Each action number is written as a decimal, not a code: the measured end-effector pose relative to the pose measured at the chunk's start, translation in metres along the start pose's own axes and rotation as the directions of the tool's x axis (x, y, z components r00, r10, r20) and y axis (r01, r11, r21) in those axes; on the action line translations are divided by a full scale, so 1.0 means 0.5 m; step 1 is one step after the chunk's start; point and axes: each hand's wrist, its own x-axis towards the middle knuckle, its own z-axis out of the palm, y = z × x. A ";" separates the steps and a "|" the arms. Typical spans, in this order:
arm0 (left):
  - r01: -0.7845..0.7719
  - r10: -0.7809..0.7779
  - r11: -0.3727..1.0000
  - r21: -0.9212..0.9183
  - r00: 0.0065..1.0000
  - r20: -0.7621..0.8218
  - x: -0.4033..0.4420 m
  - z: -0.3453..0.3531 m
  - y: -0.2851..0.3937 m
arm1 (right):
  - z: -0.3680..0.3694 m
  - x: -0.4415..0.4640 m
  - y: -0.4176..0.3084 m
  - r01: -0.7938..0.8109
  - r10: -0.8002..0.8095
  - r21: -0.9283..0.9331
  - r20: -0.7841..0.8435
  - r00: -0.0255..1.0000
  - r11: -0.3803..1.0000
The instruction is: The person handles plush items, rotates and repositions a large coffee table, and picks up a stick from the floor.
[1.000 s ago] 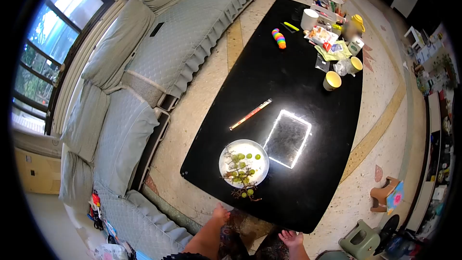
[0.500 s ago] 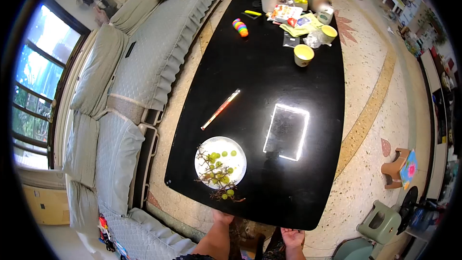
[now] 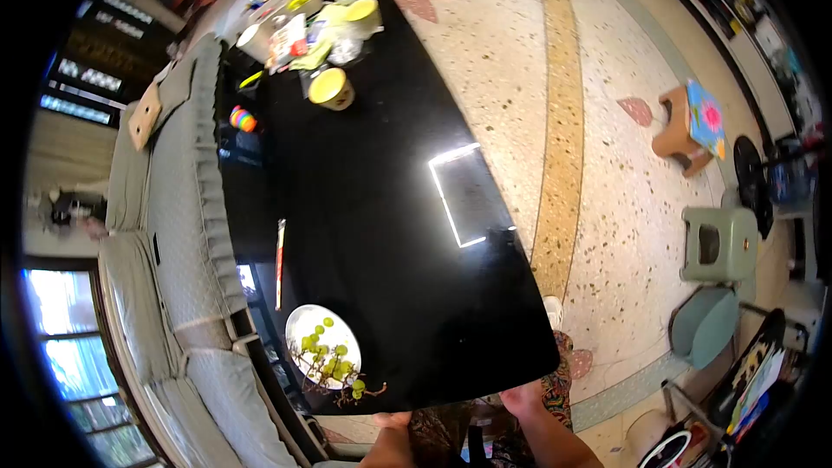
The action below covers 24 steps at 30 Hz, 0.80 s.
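Observation:
At the near edge of the black table point(image 3: 381, 208), my left hand point(image 3: 393, 419) is against the underside, below the plate. My right hand point(image 3: 523, 399) is at the near right corner, touching the edge from below. The fingers of both hands are mostly hidden by the tabletop. A white plate point(image 3: 299, 322) stands near the table's front left corner, bearing green grapes point(image 3: 328, 321) and brown stems that hang over its rim. Beyond it lies a thin red and white stick-shaped packet point(image 3: 280, 264).
Cups point(image 3: 331, 88), packets and a pen box crowd the table's far end, near a rainbow toy point(image 3: 243, 119). A grey sofa point(image 3: 178, 208) runs along the left. Right are a brown stool point(image 3: 680, 134), a green stool point(image 3: 719, 244) and a shoe point(image 3: 553, 310).
The view has turned right, so the table appears rotated and shifted. My right hand, earlier open beside the edge with fingers spread, now has its fingers under the corner. My left hand is also closer under the edge.

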 end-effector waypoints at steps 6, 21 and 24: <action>-0.057 0.071 0.992 0.112 0.989 -0.133 0.002 -0.017 0.014 | 0.028 -0.020 -0.014 -0.085 0.083 0.036 0.040 0.996 0.996; 0.073 -0.078 0.995 -0.072 0.994 -0.075 0.000 0.037 -0.076 | 0.082 -0.019 -0.100 0.000 0.000 0.010 0.021 1.000 1.000; 0.027 -0.038 0.996 -0.090 0.993 -0.114 -0.034 0.040 -0.120 | 0.088 -0.017 -0.124 0.025 -0.027 0.022 0.062 0.998 0.999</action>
